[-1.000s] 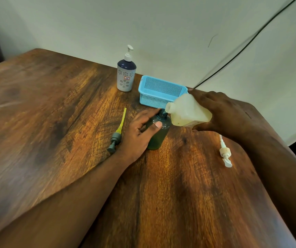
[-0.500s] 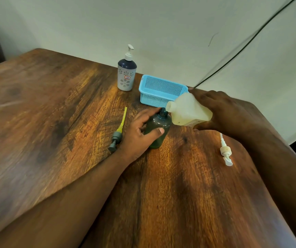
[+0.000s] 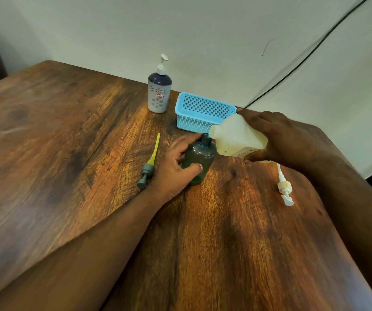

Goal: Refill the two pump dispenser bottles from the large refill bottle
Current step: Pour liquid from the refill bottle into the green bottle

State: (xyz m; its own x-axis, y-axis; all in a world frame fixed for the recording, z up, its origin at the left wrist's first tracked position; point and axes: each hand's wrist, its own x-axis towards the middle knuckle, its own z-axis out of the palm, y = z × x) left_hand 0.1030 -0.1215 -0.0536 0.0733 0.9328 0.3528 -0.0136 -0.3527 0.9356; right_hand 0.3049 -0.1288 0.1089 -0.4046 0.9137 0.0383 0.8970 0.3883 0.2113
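A dark, streaky wooden bench (image 3: 68, 153) is filling most of the view, its far edge running against a pale wall (image 3: 203, 30). A thin black cable (image 3: 304, 59) is slanting down that wall and ending behind the basket (image 3: 200, 113), a light blue mesh one sitting at the bench's far edge. Just left of the basket a white-and-navy dispenser (image 3: 159, 90) is standing upright with its pump fitted.

In front of the basket, a green bottle (image 3: 199, 162) is standing upright and open at the neck. The left hand (image 3: 176, 167) is wrapping its grip round the bottle's left side, thumb across the front, fingers hidden behind. The right hand (image 3: 286, 138) is clamping its grip on the refill bottle (image 3: 236, 138), just right of the basket's front; the bottle's rear is hidden under the palm. The refill bottle is lying nearly level, long axis running right to left, spout pointing left and slightly down at the green bottle's neck. Whether liquid is flowing is hard to make out; the spout seems to be touching the neck.

Left of the green bottle a grey pump (image 3: 150, 164) with a yellow tube is lying flat, tube pointing toward the wall. Well right of the basket's front, a white pump (image 3: 284, 187) is lying flat, tube also pointing away. Both forearms are cut off by the lower frame edge.
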